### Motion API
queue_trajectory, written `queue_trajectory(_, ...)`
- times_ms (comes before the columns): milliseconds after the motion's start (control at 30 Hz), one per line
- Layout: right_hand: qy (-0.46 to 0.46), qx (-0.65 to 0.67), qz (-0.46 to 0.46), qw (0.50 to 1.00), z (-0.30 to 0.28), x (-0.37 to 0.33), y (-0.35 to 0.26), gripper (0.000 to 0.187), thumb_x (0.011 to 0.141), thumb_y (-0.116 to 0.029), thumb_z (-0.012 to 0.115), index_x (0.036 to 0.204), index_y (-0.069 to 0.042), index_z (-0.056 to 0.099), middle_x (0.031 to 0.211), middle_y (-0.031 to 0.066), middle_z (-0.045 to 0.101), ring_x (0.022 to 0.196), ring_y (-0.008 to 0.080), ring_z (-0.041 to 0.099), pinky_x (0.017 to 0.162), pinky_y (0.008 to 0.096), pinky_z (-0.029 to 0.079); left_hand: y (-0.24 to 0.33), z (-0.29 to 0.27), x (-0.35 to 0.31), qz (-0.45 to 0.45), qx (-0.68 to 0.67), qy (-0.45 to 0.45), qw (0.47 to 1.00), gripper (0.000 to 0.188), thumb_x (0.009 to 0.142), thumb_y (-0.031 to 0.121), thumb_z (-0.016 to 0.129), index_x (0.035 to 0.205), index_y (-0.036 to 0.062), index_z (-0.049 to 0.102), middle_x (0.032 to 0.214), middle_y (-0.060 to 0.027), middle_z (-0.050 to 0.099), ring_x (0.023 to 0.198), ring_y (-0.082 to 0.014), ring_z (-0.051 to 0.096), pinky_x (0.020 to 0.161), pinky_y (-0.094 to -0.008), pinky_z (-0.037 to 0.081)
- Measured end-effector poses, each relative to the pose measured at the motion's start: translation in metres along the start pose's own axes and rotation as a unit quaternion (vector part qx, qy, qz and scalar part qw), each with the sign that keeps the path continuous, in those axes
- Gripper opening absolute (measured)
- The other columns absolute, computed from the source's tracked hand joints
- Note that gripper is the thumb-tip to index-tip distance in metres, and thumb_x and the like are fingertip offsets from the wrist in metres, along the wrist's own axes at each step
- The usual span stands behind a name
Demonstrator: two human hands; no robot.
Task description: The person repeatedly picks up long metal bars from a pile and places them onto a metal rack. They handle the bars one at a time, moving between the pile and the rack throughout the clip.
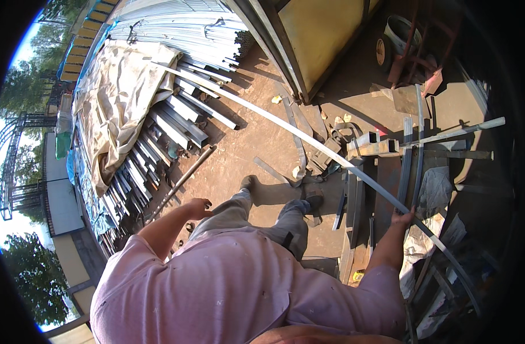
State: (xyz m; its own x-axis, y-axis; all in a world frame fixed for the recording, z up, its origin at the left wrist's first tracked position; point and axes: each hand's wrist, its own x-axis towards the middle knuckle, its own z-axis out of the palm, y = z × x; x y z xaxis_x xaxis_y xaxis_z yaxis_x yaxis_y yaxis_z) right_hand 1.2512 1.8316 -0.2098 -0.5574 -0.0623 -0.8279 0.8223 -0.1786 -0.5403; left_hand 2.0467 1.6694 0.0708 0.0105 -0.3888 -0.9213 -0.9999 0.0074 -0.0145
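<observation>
My right hand [402,217] is closed around a long, light-coloured metal tube [256,109]. The tube slants from beside the tarp at the upper left, across the ground, to the lower right. Beneath that hand lie a grey plastic sheet [435,188] and a pale sack [416,243]. At my left thigh, my left hand [199,208] hangs with nothing in it, its fingers loosely apart. A thin rusty pipe [185,179] lies on the ground near it.
Stacked metal profiles [179,123] lie to the left, partly under a beige tarp [122,97], with more tubes [176,28] behind. Square tubes [374,148] and flat bars [408,152] crowd the right. A red-framed cart [414,66] and a yellow panel [325,40] stand ahead.
</observation>
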Motion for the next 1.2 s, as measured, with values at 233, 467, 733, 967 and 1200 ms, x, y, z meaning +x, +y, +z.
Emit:
queue_trajectory(233, -0.085, -0.358, 0.053, 0.928, -0.029, -0.078, 0.098, 0.095, 0.096, -0.068, 0.055, 0.159, -0.004, 0.025, 0.16, 0.0244, 0.035, 0.142, 0.0378, 0.044, 0.119, 0.0467, 0.032, -0.022, -0.003, 0.028, 0.067, -0.118, 0.009, 0.991, 0.065, 0.087, 0.046, 0.073, 0.137, 0.0059, 0.061, 0.13, -0.0154, 0.069, 0.119, -0.0322, 0.067, 0.104, -0.0404, 0.052)
queue_trajectory(467, -0.158, -0.602, 0.158, 0.766, -0.023, -0.24, 0.23, 0.074, 0.102, -0.058, 0.052, 0.148, -0.001, 0.041, 0.134, 0.0223, 0.062, 0.118, 0.035, 0.064, 0.098, 0.0475, 0.051, -0.115, 0.01, 0.056, 0.071, -0.154, -0.004, 0.986, 0.064, 0.086, 0.042, 0.075, 0.135, 0.0036, 0.062, 0.127, -0.0165, 0.07, 0.117, -0.03, 0.068, 0.103, -0.0396, 0.053)
queue_trajectory(733, -0.173, -0.666, 0.109, 0.717, 0.049, -0.393, 0.316, 0.057, 0.104, -0.05, 0.054, 0.134, -0.002, 0.053, 0.113, 0.0155, 0.07, 0.1, 0.0276, 0.07, 0.083, 0.0405, 0.055, -0.31, 0.03, 0.109, -0.02, -0.253, 0.001, 0.967, 0.069, 0.086, 0.048, 0.072, 0.137, 0.0017, 0.061, 0.131, -0.0208, 0.067, 0.122, -0.0345, 0.065, 0.105, -0.0414, 0.051)
queue_trajectory(967, -0.265, -0.705, 0.013, 0.658, 0.187, -0.439, 0.391, 0.047, 0.105, -0.045, 0.055, 0.125, -0.003, 0.06, 0.105, 0.0125, 0.072, 0.09, 0.0201, 0.07, 0.076, 0.0345, 0.054, -0.426, 0.042, 0.101, -0.099, -0.244, 0.019, 0.964, 0.068, 0.084, 0.048, 0.072, 0.132, -0.0001, 0.065, 0.131, -0.0227, 0.067, 0.123, -0.0355, 0.064, 0.106, -0.0413, 0.05)
queue_trajectory(1200, -0.389, -0.591, -0.069, 0.703, 0.368, -0.461, 0.463, 0.039, 0.104, -0.041, 0.06, 0.116, -0.003, 0.064, 0.097, 0.007, 0.074, 0.08, 0.0131, 0.068, 0.072, 0.0277, 0.053, -0.405, 0.001, 0.114, -0.068, -0.31, -0.022, 0.948, 0.069, 0.084, 0.051, 0.073, 0.133, 0.0021, 0.064, 0.12, -0.0179, 0.073, 0.11, -0.0299, 0.07, 0.097, -0.0369, 0.054)
